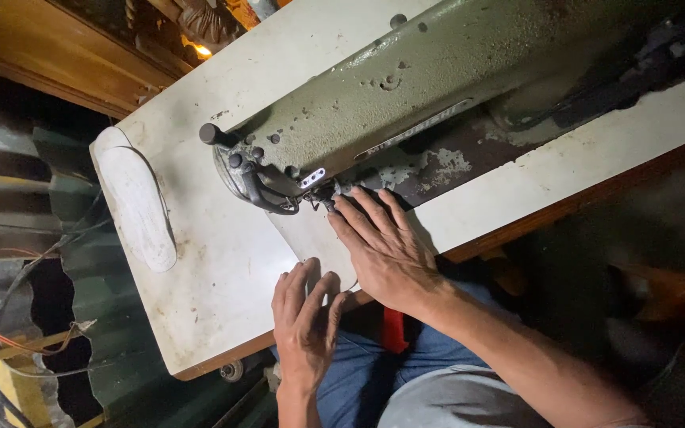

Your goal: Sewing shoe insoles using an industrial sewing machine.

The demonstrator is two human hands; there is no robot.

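The head camera shows one old green sewing machine (406,95) on one white table (200,269), two hands, and one pale piece of material (311,238) under the machine's needle area (328,192). A single whitish shoe sole (138,206) lies apart near the table's far edge. The right hand (386,250) lies flat, fingers spread, on the material, its fingertips just beside the needle. The left hand (304,325) rests open on the material's near edge. Neither hand grips anything. A narrow metal nameplate (414,131) runs along the machine's arm.
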